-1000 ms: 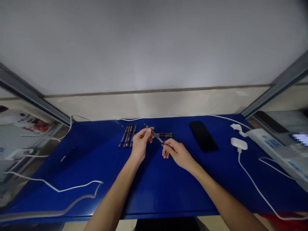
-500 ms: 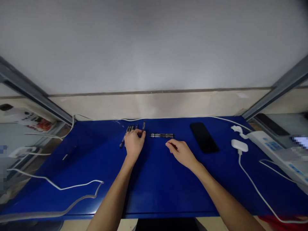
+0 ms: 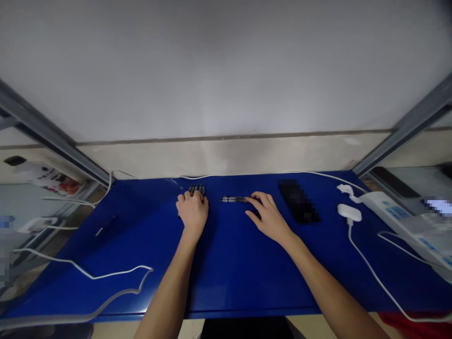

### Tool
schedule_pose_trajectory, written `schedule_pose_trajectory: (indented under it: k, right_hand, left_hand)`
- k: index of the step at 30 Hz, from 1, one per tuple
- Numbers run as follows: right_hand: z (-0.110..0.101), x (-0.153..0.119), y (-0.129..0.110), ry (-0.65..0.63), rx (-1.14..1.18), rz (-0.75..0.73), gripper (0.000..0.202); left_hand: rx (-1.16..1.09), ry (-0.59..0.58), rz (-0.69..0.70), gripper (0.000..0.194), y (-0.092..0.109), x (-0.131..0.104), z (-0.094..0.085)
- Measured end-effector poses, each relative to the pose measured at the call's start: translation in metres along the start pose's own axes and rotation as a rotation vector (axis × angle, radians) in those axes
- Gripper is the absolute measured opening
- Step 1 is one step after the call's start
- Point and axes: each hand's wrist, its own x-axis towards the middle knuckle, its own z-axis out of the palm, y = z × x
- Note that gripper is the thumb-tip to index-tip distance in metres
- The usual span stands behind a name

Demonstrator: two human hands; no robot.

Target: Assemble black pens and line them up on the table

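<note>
Several dark pens point(image 3: 196, 189) lie side by side at the centre-left of the desk, their far ends pointing towards the wall. My left hand point(image 3: 192, 211) is curled closed over them and hides most of their length. To the right, a couple of clear-barrelled pens point(image 3: 233, 199) lie crosswise, close together. At their right end is my right hand point(image 3: 267, 215), fingers apart, the index fingertip touching or just above the pens and the thumb held off them.
A black phone point(image 3: 298, 201) lies right of my right hand. Further right are a white earbud case point(image 3: 349, 213) on a cable and a power strip point(image 3: 399, 219). White cables point(image 3: 116, 272) cross the left side, near another pen point(image 3: 105, 226). Metal posts flank the blue desk point(image 3: 226, 278).
The pen my left fingers held upright beside the group now sits among the others, and that hand has shifted slightly left. My right hand has spread from a pinch and reached the crosswise pens.
</note>
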Motion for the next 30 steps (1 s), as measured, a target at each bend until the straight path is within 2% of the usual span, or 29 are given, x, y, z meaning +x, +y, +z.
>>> schedule_pose_trajectory:
  k: [3,6,8,10,13,16,18,20,27,30]
  right_hand:
    - [0.001,-0.001,0.001,0.003,-0.104,-0.009,0.04]
    - [-0.001,0.0,0.001,0.029,-0.12,-0.02,0.022]
    - [-0.001,0.001,0.001,0.048,-0.117,-0.021,0.016]
    - [-0.001,0.001,0.001,0.049,-0.125,-0.022,0.016]
    - [0.002,0.001,0.003,0.029,-0.137,-0.046,0.014]
    - [0.002,0.001,0.003,0.023,-0.106,-0.067,0.006]
    - [0.0,0.002,0.001,0.025,-0.065,-0.047,0.009]
    - [-0.003,0.003,-0.001,-0.001,-0.017,-0.015,0.013]
    - [-0.003,0.001,0.0,-0.186,0.226,0.02,0.023]
    - [-0.002,0.001,0.002,-0.155,0.221,-0.008,0.025]
  left_hand:
    - [-0.001,0.007,-0.008,0.018,-0.001,-0.001,0.0]
    - [-0.051,0.03,0.024,0.018,0.003,-0.002,-0.002]
    - [-0.132,0.061,0.098,0.021,0.01,-0.005,-0.005]
    - [-0.248,0.058,0.268,0.025,0.018,-0.009,-0.01]
    - [-0.395,-0.078,0.667,0.023,0.03,-0.016,-0.014]
    - [-0.432,-0.156,0.838,0.022,0.037,-0.022,-0.012]
    - [-0.435,-0.173,0.87,0.018,0.039,-0.024,-0.007]
    - [-0.42,-0.168,0.887,0.022,0.04,-0.024,-0.004]
    - [-0.308,-0.112,0.917,0.032,0.045,-0.027,-0.002]
    - [-0.308,-0.127,0.906,0.032,0.048,-0.03,-0.003]
